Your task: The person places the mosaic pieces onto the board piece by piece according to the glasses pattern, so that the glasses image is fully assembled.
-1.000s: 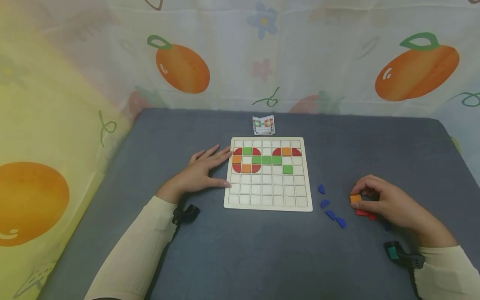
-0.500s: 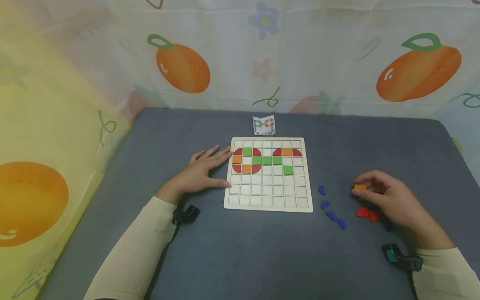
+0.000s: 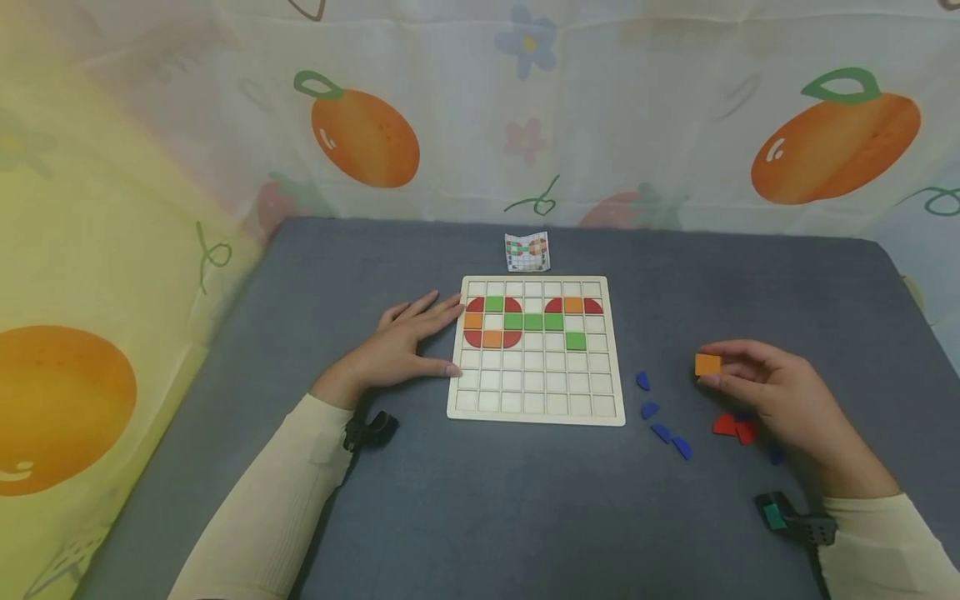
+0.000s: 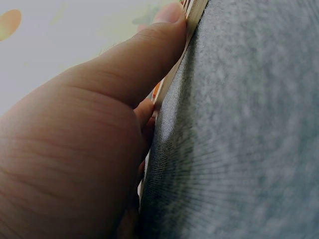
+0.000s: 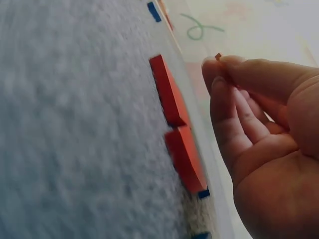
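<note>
Thumb and fingers of my right hand (image 3: 787, 396) pinch an orange square tile (image 3: 707, 365) above the table, right of the board. Only a small edge of that tile (image 5: 218, 57) shows in the right wrist view. My left hand (image 3: 397, 346) lies with straight, spread fingers, its fingertips and thumb touching the left edge of the wooden grid board (image 3: 532, 404). Red quarter-round, green square and orange square tiles fill cells in the upper rows. Two red quarter-round pieces (image 3: 723, 426) lie on the table below my right hand.
Several blue half-round pieces (image 3: 682, 448) lie between the board and my right hand, with more blue partly hidden under that hand. A small printed card (image 3: 527, 257) with a coloured grid pattern rests behind the board. A fruit-print cloth (image 3: 465, 125) hangs behind the table.
My right hand has lifted the orange tile off the spot by the red pieces and moved it slightly away from me, turning its face into view. The left hand stays put.
</note>
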Tool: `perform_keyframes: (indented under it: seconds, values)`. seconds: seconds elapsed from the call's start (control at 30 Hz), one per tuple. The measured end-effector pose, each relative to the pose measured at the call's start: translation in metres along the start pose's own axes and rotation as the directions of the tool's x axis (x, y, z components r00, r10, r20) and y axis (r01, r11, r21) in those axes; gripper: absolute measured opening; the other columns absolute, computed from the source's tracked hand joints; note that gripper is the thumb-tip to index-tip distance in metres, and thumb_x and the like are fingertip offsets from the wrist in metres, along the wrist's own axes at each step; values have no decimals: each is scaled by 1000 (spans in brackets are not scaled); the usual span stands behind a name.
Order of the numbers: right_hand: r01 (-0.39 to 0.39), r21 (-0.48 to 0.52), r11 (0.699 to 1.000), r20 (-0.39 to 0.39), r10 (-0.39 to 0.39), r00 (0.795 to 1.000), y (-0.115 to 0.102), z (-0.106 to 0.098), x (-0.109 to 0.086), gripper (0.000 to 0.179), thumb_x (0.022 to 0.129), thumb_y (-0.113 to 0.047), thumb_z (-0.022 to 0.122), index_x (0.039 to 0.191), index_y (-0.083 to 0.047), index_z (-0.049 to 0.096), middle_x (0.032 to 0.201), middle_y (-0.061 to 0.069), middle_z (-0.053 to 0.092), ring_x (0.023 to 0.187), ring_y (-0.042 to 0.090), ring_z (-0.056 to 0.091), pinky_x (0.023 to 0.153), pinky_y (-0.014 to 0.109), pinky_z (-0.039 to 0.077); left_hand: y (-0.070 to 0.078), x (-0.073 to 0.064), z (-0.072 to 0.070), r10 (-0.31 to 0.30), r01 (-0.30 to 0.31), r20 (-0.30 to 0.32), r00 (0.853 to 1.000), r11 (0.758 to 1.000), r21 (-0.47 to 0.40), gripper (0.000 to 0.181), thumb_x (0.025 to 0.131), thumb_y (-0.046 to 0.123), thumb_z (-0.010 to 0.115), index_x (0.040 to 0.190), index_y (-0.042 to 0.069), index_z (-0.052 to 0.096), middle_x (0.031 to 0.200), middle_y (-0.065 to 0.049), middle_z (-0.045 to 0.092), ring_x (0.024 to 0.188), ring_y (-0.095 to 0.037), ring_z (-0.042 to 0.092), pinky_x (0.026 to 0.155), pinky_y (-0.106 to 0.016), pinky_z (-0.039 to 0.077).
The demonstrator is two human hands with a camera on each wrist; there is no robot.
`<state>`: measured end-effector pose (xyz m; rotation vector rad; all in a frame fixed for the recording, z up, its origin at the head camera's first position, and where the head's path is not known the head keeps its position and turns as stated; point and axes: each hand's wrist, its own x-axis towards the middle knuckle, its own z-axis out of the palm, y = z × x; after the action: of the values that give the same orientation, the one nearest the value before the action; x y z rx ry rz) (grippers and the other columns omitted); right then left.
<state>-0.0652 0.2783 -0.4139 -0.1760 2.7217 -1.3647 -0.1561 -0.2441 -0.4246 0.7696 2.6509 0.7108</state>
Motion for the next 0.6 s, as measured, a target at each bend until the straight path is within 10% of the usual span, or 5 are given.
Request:
perform_keyframes:
  seconds: [0.6]
  values:
    - [69, 146, 987, -46, -63, 997, -21, 10, 14, 34, 105, -5, 75, 133, 5, 60, 101, 10, 76, 80, 20, 78, 73, 24, 59, -1, 0, 1, 3, -3, -1, 1000, 1000, 5, 104, 93, 61, 82, 175, 26, 27, 179, 11, 19, 166, -24, 1, 124, -61, 0]
